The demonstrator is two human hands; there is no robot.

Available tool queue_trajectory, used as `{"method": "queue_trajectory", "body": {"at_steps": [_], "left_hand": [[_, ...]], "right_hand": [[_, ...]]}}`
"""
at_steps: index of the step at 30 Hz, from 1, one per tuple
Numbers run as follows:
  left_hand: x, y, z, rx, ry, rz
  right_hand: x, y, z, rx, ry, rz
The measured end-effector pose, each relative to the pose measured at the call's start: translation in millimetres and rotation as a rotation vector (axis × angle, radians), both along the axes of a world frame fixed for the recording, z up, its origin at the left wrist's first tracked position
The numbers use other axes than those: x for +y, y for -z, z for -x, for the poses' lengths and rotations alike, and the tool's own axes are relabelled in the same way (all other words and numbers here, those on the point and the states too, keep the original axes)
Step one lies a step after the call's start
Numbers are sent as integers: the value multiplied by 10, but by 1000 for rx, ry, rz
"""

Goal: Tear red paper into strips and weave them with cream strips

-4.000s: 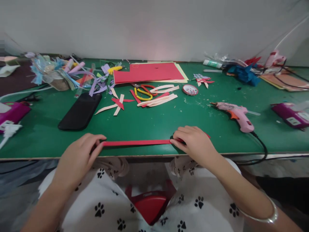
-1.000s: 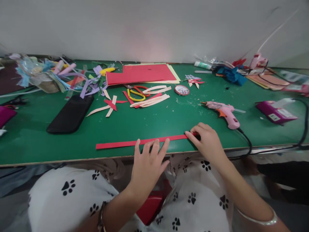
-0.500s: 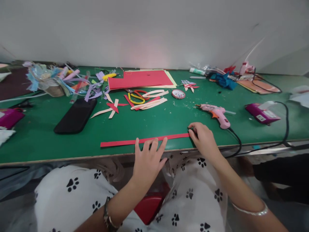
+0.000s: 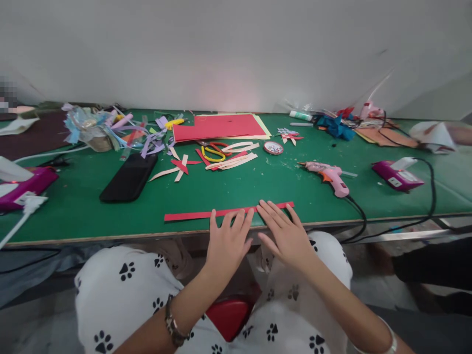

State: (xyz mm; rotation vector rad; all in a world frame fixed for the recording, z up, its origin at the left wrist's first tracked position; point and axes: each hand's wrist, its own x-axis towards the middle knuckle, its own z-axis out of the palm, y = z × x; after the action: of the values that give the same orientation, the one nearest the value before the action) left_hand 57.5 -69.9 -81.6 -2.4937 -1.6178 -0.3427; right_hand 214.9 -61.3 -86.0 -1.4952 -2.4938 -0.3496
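Observation:
A long red paper strip (image 4: 188, 216) lies flat along the front of the green table. My left hand (image 4: 229, 241) rests on the strip's middle, fingers spread and fingertips touching it. Close beside it, my right hand (image 4: 285, 231) lies flat with fingers stretched over the strip's right part, which is partly covered. Farther back are scissors (image 4: 213, 156) with yellow and red handles, among cream paper strips (image 4: 238, 162). To their left sits a small crossed piece of red and cream strips (image 4: 180, 164).
A pink glue gun (image 4: 330, 176) with a black cord lies at right, near a purple power socket (image 4: 398, 176). A black phone (image 4: 129, 178) is at left. Red paper sheets (image 4: 221, 127) and a round bead dish (image 4: 273, 147) are farther back. Another person's hand (image 4: 460, 133) shows at far right.
My right hand has let go of the strip's right end and moved left, flattening onto the strip beside my left hand. Another person's hand has appeared at far right. The view has shifted slightly.

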Motion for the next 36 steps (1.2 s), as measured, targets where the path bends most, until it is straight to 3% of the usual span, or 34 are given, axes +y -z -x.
{"method": "queue_trajectory", "body": {"at_steps": [17, 22, 25, 28, 31, 36], "left_hand": [[-136, -4, 924, 94, -125, -48], [-158, 19, 955, 84, -131, -83], [-149, 37, 958, 93, -121, -89], [-137, 53, 973, 71, -103, -88], [-133, 60, 981, 55, -97, -84], [-135, 38, 969, 85, -115, -76]], "right_hand": [[-49, -63, 58, -2, 17, -15], [-145, -126, 487, 27, 142, -30], [-201, -118, 844, 74, 51, 45], [-209, -81, 998, 121, 22, 97], [-179, -66, 865, 129, 35, 123], [-108, -91, 364, 93, 177, 103]]}}
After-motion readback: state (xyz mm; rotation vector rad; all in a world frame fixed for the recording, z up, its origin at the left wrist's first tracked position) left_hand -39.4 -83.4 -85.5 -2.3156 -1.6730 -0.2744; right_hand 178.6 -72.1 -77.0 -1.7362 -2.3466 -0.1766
